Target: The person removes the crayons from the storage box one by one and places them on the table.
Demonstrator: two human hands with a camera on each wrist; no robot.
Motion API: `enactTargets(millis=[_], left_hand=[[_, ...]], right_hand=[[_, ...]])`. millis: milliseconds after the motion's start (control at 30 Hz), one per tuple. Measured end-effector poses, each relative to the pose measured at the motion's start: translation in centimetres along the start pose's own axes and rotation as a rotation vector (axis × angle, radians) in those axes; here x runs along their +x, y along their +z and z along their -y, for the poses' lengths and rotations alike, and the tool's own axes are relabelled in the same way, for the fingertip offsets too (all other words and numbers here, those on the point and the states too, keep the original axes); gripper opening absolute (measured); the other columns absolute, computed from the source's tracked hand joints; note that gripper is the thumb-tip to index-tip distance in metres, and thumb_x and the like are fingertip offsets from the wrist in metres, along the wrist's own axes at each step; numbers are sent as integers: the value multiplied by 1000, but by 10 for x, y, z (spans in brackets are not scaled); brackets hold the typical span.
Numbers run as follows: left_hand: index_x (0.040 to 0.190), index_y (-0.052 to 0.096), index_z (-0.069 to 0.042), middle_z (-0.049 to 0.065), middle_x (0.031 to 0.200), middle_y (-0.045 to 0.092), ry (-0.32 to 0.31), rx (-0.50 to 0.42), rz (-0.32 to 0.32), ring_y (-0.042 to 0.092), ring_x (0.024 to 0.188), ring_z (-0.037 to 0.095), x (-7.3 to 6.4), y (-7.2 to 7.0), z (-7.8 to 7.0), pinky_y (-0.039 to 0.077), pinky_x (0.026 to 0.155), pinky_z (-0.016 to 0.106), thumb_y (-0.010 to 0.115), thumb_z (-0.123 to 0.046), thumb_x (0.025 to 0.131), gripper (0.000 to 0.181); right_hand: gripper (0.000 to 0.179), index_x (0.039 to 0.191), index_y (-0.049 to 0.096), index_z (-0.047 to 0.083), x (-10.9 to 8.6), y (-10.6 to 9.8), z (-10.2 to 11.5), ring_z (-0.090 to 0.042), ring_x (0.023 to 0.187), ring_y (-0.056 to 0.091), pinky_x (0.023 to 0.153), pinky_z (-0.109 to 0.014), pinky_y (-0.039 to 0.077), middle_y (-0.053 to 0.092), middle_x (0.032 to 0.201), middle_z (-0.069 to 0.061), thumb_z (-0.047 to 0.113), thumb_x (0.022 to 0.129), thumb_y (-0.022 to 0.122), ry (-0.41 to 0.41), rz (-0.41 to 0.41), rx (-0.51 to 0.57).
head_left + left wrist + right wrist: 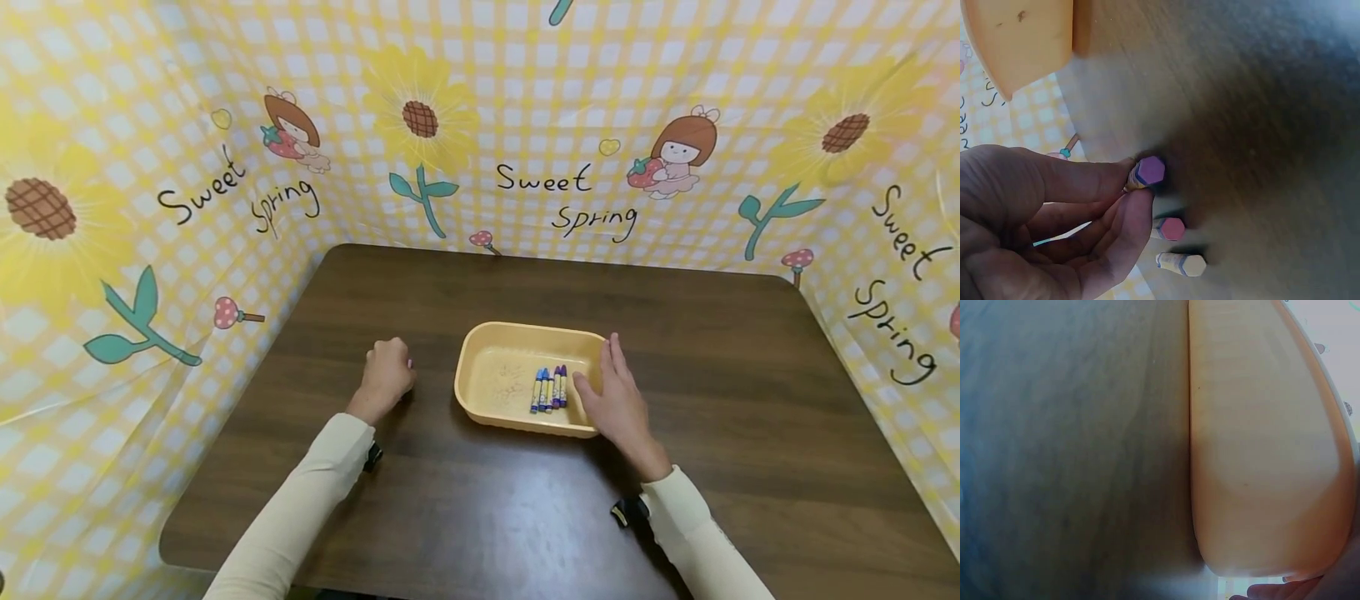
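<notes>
The thumb and fingers of my left hand (pixel 387 372) pinch a purple crayon (pixel 1151 170) over the table, left of a yellow tray (pixel 517 422). Beside it in the left wrist view are a pink crayon (pixel 1173 229) and a cream crayon (pixel 1192 265), both hidden from the head view by the hand. Inside the tray, several blue and purple crayons (pixel 549 389) lie side by side toward the right. Against the tray's right end rests my right hand (pixel 619 407), fingers straight along the rim and thumb spread over the inside.
The brown wooden table (pixel 480 517) carries the tray near its middle. A yellow checked cloth (pixel 525 100) with flowers and lettering hangs along the back and sides. Dark marks (pixel 510 383) show on the tray floor.
</notes>
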State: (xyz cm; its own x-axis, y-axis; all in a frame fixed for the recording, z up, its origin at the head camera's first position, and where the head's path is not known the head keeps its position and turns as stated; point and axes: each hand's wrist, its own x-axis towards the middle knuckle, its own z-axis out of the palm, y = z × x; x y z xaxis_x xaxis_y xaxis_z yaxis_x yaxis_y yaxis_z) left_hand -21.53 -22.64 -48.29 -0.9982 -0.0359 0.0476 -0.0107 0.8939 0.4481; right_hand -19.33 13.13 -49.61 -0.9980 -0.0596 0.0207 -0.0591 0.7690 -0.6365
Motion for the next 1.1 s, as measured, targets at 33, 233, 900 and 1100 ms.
enactTargets(millis=[33, 233, 900, 1100], left_hand=[[56, 26, -18, -5, 55, 19, 1, 13, -9, 28, 49, 15, 0, 1, 0, 29, 49, 31, 55, 6, 81, 46], [54, 51, -9, 2, 52, 49, 2, -23, -127, 51, 51, 20, -5, 3, -6, 47, 56, 37, 73, -9, 89, 42], [76, 77, -7, -2, 63, 67, 291, -287, -10, 55, 54, 4, 9, 25, -131, 41, 52, 18, 63, -6, 91, 21], [48, 52, -15, -8, 46, 38, 322, -133, 123, 33, 43, 4, 12, 42, -155, 24, 44, 18, 63, -2, 88, 43]], right_hand=[[83, 162, 12, 3, 0, 0, 0, -41, 154, 19, 118, -64, 27, 1, 172, -10, 43, 102, 53, 3, 0, -1], [83, 162, 12, 3, 1, -2, -4, -41, 154, 19, 117, -64, 28, 0, 172, -9, 44, 102, 53, 10, -1, -2], [81, 161, 16, 1, 9, -5, -2, -43, 152, 23, 115, -66, 31, 3, 172, -10, 42, 102, 54, -31, -34, 5], [82, 161, 16, 2, 4, 0, -4, -43, 152, 25, 113, -66, 32, 5, 172, -11, 42, 102, 55, -11, -27, 8]])
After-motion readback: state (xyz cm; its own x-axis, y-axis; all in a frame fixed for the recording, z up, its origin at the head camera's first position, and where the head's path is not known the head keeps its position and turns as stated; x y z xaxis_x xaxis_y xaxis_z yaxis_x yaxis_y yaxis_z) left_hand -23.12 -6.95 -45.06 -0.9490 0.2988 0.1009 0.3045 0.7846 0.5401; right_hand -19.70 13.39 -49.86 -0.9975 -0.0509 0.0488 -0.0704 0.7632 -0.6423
